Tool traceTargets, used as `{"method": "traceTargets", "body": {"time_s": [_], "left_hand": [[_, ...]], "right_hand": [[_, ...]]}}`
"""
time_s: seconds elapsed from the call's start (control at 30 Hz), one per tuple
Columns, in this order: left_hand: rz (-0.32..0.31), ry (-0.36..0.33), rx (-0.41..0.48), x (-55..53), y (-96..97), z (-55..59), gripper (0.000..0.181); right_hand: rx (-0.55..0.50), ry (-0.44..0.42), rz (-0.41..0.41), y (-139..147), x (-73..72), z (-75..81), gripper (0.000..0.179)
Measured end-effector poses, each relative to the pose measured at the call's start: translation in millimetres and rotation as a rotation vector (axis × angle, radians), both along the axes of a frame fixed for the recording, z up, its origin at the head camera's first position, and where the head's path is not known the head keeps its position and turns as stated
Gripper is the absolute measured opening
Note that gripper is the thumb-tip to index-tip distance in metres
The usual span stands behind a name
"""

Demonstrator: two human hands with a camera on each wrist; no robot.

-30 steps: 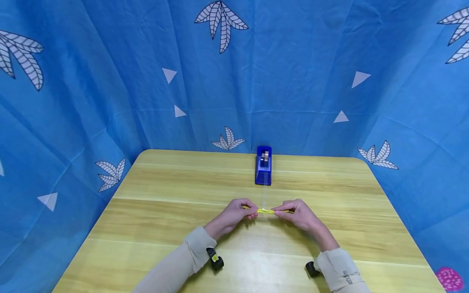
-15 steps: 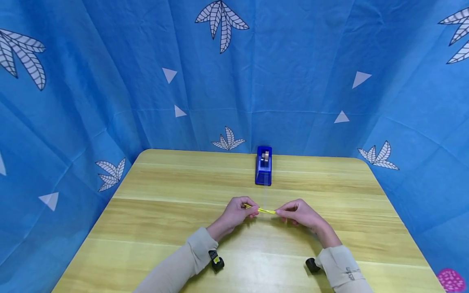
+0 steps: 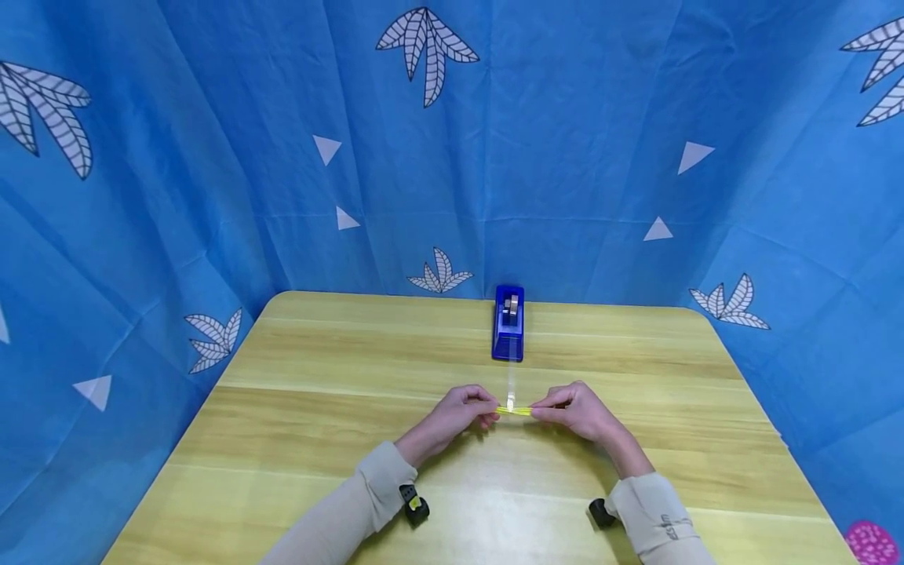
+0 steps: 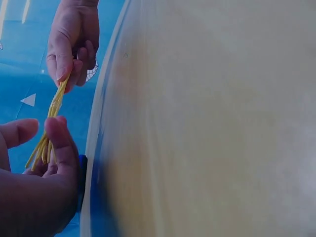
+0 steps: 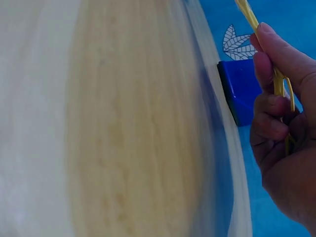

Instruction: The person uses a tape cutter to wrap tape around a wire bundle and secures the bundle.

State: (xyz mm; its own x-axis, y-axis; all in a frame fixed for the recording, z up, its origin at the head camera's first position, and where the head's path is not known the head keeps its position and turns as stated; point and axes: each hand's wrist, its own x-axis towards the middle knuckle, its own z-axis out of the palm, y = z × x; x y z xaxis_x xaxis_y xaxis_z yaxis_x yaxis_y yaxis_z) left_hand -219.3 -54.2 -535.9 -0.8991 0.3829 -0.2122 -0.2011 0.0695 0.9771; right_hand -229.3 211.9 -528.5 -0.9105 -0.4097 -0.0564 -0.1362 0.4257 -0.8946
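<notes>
A person's two hands hold a small bundle of yellow strands (image 3: 519,411) on the near side of a blue tape dispenser (image 3: 508,345). The bundle lies crosswise, directly in line with the dispenser's front and apart from it, raised above the bench (image 3: 353,337).

The left hand (image 3: 455,416), nearer and to the left of the dispenser, pinches one end of the strands between thumb and fingers; in the left wrist view several loose tips fan out past its fingertips. The right hand (image 3: 581,412), nearer and to the right of the dispenser, grips the other end between thumb and forefinger, with the remaining fingers curled; the right wrist view shows folded yellow ends reaching back into its palm. The middle of the bundle is bare between the two hands.

A clear strip of tape (image 3: 512,378) runs from the dispenser's front toward the person and meets the strands at that middle stretch, where a shiny patch shows. How far it wraps around them cannot be told.

The dispenser stands near the bench's far edge, its long side pointing at the person. Behind it hangs a blue cloth (image 3: 579,102) printed with white leaves and triangles.
</notes>
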Motion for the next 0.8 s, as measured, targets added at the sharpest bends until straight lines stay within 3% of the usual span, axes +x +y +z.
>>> {"method": "traceTargets", "body": {"time_s": [0.13, 0.3, 0.57, 0.7, 0.8], "left_hand": [[-0.021, -0.033, 0.016, 0.2, 2.9, -3.2, 0.021], [0.040, -0.062, 0.035, 0.5, 7.3, -6.9, 0.014], [0.112, 0.001, 0.040, 1.5, 8.3, -8.4, 0.009], [0.126, 0.038, 0.020, 2.5, 8.0, -8.0, 0.011], [0.138, 0.052, 0.016, 2.0, 8.2, -7.3, 0.010]], "right_hand": [[0.007, 0.038, -0.009, -1.5, 0.8, -0.7, 0.016], [-0.023, 0.089, 0.010, -4.1, 0.7, -2.7, 0.016], [-0.032, 0.096, 0.016, -4.2, 0.5, -1.9, 0.019], [0.006, 0.052, -0.003, -2.4, -0.7, -2.0, 0.029], [-0.015, -0.055, -0.041, -1.0, -1.3, -1.6, 0.037]]}}
